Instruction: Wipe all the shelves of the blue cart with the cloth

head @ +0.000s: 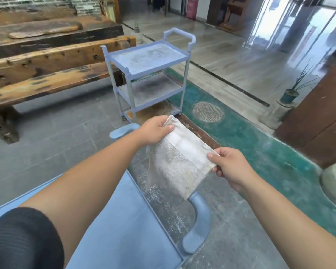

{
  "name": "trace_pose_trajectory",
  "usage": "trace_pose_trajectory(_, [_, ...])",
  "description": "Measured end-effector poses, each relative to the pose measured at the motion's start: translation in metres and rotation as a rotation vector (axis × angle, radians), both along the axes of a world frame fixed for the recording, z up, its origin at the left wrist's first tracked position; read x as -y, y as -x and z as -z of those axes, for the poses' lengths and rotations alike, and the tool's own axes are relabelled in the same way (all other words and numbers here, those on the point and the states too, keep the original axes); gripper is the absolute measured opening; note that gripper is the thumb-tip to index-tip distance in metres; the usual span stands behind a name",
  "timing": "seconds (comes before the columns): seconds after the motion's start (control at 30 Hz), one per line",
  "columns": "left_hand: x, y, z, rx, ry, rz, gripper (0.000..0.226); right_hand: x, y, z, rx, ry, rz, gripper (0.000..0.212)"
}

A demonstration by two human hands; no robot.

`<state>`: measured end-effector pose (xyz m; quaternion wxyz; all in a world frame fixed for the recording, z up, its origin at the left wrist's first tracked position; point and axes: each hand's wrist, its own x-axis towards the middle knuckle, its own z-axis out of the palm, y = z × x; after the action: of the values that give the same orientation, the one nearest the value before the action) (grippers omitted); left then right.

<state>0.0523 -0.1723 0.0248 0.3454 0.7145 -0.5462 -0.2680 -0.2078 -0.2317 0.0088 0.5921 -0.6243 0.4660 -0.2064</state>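
A dusty white cloth point(179, 158) hangs stretched between my hands, above the floor. My left hand point(155, 133) pinches its upper left corner and my right hand point(231, 166) pinches its right edge. Right below me is a blue cart: its top shelf point(128, 230) looks clean, and its curved handle point(199, 224) shows under the cloth. A second blue cart point(149, 57) stands a few steps ahead, with three shelves coated in grey-white dust and brownish stains on the lowest one.
A heavy wooden bench point(47, 70) and table fill the left side. A green carpet point(260, 144) runs along the right. A potted plant point(291, 94) and a brown wooden wall panel point(318, 123) stand at the far right.
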Motion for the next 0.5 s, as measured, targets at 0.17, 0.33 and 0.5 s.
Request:
trace_pose_trajectory(0.17, [0.050, 0.007, 0.029, 0.194, -0.100, 0.034, 0.016, 0.031, 0.002, 0.042, -0.016, -0.127, 0.053, 0.024])
trace_pose_trajectory(0.33, [0.058, 0.005, 0.065, 0.353, -0.260, 0.067, 0.020, 0.033, 0.004, 0.090, -0.123, -0.324, 0.013, 0.022])
trace_pose_trajectory(0.5, [0.027, 0.001, 0.063, 0.411, -0.111, -0.088, 0.037, 0.029, -0.003, 0.107, -0.337, -0.277, -0.252, 0.007])
